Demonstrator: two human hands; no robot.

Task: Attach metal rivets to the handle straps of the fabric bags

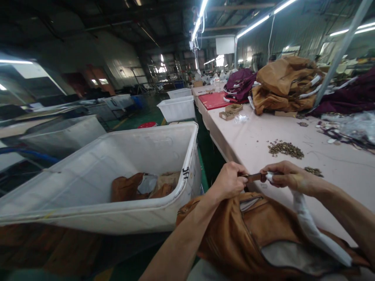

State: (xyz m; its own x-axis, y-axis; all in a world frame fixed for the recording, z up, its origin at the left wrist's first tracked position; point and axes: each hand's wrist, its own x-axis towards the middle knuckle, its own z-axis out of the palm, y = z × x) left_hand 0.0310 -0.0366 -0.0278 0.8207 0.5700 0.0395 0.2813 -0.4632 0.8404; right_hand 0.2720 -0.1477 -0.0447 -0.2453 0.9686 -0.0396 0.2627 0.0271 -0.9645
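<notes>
At the near edge of the bench (pixel 234 136), a brown bag (pixel 225 230) lay bunched in front of the person, beside the white bin (pixel 96 208). The left hand (pixel 230 181) was closed, its fingers curled tightly round one end of a short brown strap (pixel 254 178). The right hand (pixel 285 175) was nearly closed too, thumb and fingers pinching the strap's other end by the white wrapping (pixel 309 222) on the handle. What lay inside the left fist was hidden.

Good handling here seemed to ask for a flat, untwisted strap, held taut by both hands close to the join, with the slack wrapping clear of the fingertips. The bag's weight was probably best left resting, so it would not drag on the strap. The pile of small metal pieces (pixel 285 149) lay on the bench just beyond the right hand, and was best not brushed by the forearm.
</notes>
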